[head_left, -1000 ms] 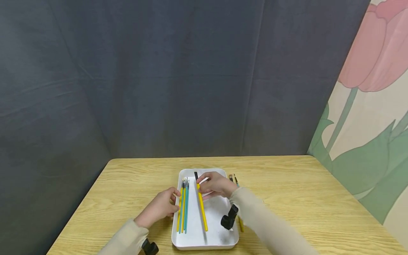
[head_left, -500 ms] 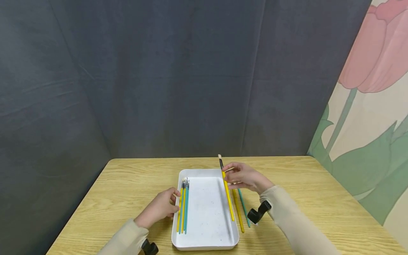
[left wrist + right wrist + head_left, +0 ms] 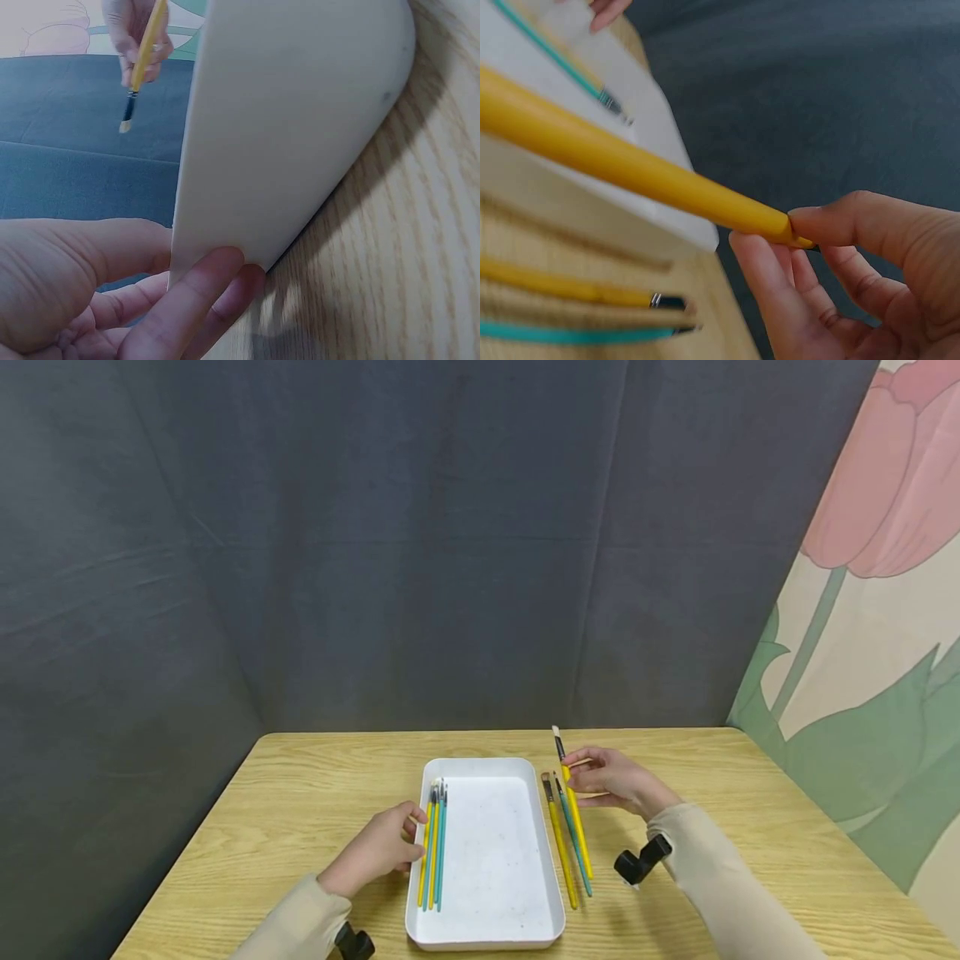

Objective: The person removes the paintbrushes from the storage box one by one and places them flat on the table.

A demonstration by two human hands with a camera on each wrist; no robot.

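My right hand [image 3: 618, 781] pinches a yellow-handled paintbrush [image 3: 577, 833] between thumb and fingertips near its dark ferrule. The brush slants with its pale bristles pointing away, held over the table to the right of a white tray [image 3: 495, 852]. In the right wrist view its thick yellow handle [image 3: 652, 176] crosses in front of the tray. At the tray's left side, my left hand [image 3: 382, 847] grips the wall. The left wrist view shows the fingers [image 3: 187, 300] against the wall's outer face, with the thumb on the other side.
Several slim yellow and teal paintbrushes [image 3: 441, 852] lie side by side along the tray's left inside. Right of the tray, a yellow paintbrush [image 3: 561, 852] and a teal paintbrush [image 3: 576, 843] lie on the wooden table [image 3: 330, 768]. A dark curtain [image 3: 420, 568] hangs behind.
My right hand has carried the yellow paintbrush rightward from over the tray, past its right rim, to above the table. My left hand has stayed at the tray's left wall.
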